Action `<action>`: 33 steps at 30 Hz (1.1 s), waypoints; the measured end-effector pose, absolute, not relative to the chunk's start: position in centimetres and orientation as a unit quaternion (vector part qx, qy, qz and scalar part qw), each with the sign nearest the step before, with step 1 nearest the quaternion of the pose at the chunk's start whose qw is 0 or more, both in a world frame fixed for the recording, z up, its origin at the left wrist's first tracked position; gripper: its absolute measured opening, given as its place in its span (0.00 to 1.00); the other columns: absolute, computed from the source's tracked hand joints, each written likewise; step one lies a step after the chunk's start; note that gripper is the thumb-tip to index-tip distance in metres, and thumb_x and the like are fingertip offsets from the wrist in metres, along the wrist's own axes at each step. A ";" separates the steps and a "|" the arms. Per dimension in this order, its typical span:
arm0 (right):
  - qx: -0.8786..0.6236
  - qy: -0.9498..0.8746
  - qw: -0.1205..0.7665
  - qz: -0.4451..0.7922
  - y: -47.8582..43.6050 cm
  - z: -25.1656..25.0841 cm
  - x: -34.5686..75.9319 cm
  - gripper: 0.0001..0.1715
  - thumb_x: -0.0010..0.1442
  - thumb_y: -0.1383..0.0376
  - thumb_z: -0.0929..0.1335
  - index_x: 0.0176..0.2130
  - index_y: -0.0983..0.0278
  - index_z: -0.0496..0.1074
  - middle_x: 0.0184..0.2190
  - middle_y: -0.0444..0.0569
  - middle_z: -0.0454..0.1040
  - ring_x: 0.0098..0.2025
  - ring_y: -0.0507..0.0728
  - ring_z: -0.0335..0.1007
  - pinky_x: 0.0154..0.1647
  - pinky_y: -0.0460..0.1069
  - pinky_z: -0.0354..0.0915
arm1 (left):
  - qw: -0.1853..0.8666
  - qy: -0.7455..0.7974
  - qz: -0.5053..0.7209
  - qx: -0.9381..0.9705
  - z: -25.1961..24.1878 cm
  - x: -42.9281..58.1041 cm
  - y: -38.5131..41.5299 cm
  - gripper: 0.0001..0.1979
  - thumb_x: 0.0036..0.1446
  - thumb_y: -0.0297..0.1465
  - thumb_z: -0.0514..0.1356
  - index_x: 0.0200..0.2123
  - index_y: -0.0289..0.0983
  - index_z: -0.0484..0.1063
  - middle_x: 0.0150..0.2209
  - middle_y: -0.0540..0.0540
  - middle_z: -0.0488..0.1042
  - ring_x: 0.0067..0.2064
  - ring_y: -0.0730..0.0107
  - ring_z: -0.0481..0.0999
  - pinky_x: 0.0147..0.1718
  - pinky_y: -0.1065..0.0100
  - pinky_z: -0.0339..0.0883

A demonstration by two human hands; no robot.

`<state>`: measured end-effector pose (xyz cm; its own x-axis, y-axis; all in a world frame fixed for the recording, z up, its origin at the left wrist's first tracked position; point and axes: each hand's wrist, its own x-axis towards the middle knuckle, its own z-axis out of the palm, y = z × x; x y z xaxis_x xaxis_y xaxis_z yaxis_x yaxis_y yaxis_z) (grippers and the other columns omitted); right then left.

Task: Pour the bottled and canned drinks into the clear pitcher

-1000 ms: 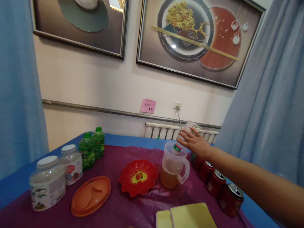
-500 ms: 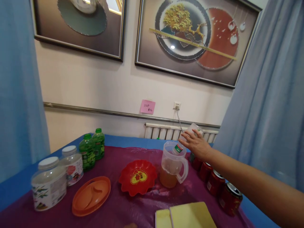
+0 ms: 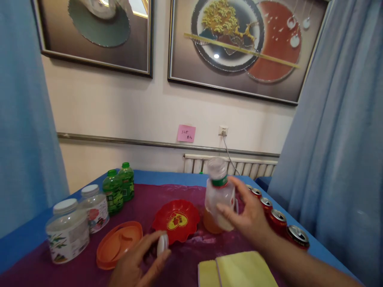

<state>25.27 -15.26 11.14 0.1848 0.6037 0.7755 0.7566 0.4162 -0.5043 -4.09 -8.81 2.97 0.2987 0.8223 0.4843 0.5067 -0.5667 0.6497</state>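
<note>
My right hand [image 3: 249, 217] is wrapped round a clear plastic bottle [image 3: 220, 195] with a green band at its neck. The bottle stands upright in the air, in front of the pitcher, with its mouth up. Behind it, the clear pitcher [image 3: 210, 221] holds amber liquid and is partly hidden. My left hand [image 3: 131, 259], low in the view, pinches a white bottle cap [image 3: 162, 244] between thumb and fingers. Just beyond that hand lie a red scalloped plate [image 3: 190, 217] and an orange divided plate [image 3: 103, 253].
Two white-lidded jars [image 3: 68, 235] and two green bottles [image 3: 113, 195] stand at left. Several red cans [image 3: 297, 236] line the right side. A folded yellow cloth [image 3: 245, 271] lies at the front. A purple sheet [image 3: 176, 267] covers part of the blue tabletop [image 3: 155, 177].
My right hand has brought the bottle down and turned it from tipped over the pitcher to upright. My left hand has come up into view with the white cap.
</note>
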 end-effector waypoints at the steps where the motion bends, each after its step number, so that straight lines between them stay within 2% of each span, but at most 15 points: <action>1: -0.513 -0.640 0.571 -0.019 -15.5 9.7 23.5 0.35 0.57 0.56 0.73 0.62 0.58 0.66 0.52 0.52 0.76 0.50 0.63 0.75 0.49 0.56 0.72 | 0.187 0.420 0.430 0.777 4.2 -4.1 -8.6 0.21 0.56 0.49 0.62 0.48 0.46 0.78 0.44 0.48 0.83 0.43 0.59 0.83 0.41 0.67 0.78; 5: -0.466 -0.629 0.617 0.080 -14.2 3.9 18.4 0.40 0.53 0.58 0.77 0.62 0.56 0.66 0.54 0.52 0.76 0.54 0.64 0.74 0.53 0.57 0.71 | 0.228 0.402 0.475 0.749 8.9 -3.4 -9.0 0.26 0.55 0.49 0.63 0.53 0.44 0.74 0.45 0.46 0.82 0.43 0.60 0.83 0.43 0.65 0.78; 8: -0.465 -0.608 0.637 0.092 -12.6 1.2 16.8 0.41 0.52 0.60 0.77 0.62 0.55 0.66 0.55 0.51 0.75 0.55 0.64 0.73 0.56 0.58 0.70 | 0.254 0.387 0.486 0.742 11.3 -2.4 -9.9 0.24 0.53 0.47 0.66 0.50 0.41 0.73 0.42 0.46 0.82 0.40 0.61 0.83 0.43 0.65 0.78; 13: -0.479 -0.606 0.635 0.013 -11.3 -1.1 16.8 0.41 0.51 0.63 0.77 0.61 0.56 0.67 0.55 0.52 0.75 0.55 0.65 0.72 0.56 0.60 0.70 | 0.157 0.353 0.456 0.802 11.6 -1.6 -9.8 0.19 0.55 0.42 0.65 0.49 0.44 0.76 0.45 0.48 0.82 0.43 0.63 0.83 0.44 0.68 0.77; 16: -0.480 -0.614 0.625 -0.044 -11.2 -1.7 17.4 0.39 0.54 0.61 0.76 0.62 0.57 0.65 0.55 0.53 0.75 0.56 0.65 0.72 0.56 0.62 0.70 | 0.097 0.335 0.433 0.831 10.6 -1.5 -9.1 0.18 0.56 0.41 0.65 0.50 0.47 0.76 0.48 0.49 0.82 0.46 0.63 0.82 0.46 0.69 0.77; 20: -0.473 -0.627 0.612 -0.091 -11.3 -1.8 18.2 0.39 0.56 0.57 0.75 0.63 0.58 0.63 0.54 0.54 0.75 0.55 0.65 0.73 0.53 0.62 0.72 | 0.085 0.345 0.406 0.842 9.9 -1.0 -8.8 0.19 0.57 0.42 0.64 0.52 0.46 0.76 0.49 0.48 0.82 0.48 0.61 0.82 0.50 0.67 0.76; 25: -0.479 -0.621 0.609 -0.118 -11.7 -1.3 18.5 0.39 0.58 0.54 0.75 0.63 0.59 0.63 0.53 0.56 0.75 0.54 0.67 0.73 0.52 0.63 0.72 | 0.051 0.345 0.407 0.844 10.5 -0.5 -9.6 0.20 0.56 0.44 0.65 0.50 0.47 0.76 0.49 0.48 0.82 0.47 0.61 0.83 0.49 0.68 0.76; 29: -0.481 -0.613 0.612 -0.132 -12.0 -1.1 18.6 0.40 0.58 0.55 0.75 0.64 0.59 0.62 0.54 0.57 0.74 0.55 0.68 0.72 0.53 0.64 0.71 | 0.037 0.345 0.389 0.854 11.5 -0.2 -10.3 0.19 0.56 0.44 0.65 0.50 0.48 0.77 0.48 0.50 0.82 0.46 0.62 0.83 0.48 0.71 0.76; 33: -0.485 -0.611 0.611 -0.137 -12.2 -1.0 18.8 0.39 0.59 0.58 0.74 0.64 0.59 0.61 0.54 0.57 0.74 0.55 0.68 0.72 0.54 0.65 0.70 | 0.054 0.330 0.347 0.876 12.7 -0.3 -10.5 0.20 0.57 0.42 0.64 0.54 0.51 0.75 0.50 0.51 0.82 0.49 0.61 0.82 0.49 0.69 0.75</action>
<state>18.84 -12.24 -0.96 0.2168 0.4253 0.8787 0.7603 0.4911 -0.4253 -0.33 -10.46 12.66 0.5404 0.6162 0.5730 0.5411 -0.7760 0.3242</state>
